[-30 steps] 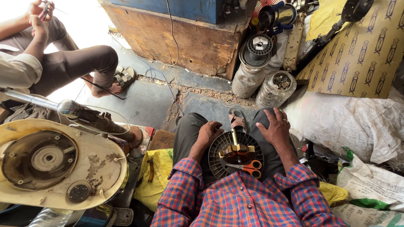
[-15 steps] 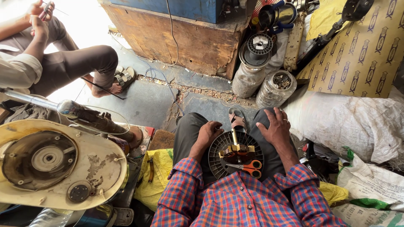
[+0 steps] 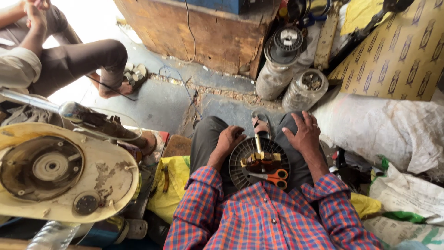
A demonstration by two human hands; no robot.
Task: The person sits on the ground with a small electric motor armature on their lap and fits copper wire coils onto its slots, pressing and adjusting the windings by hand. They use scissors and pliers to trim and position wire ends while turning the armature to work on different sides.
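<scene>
Scissors point(image 3: 273, 176) on fan motor point(image 3: 259, 162)
</scene>
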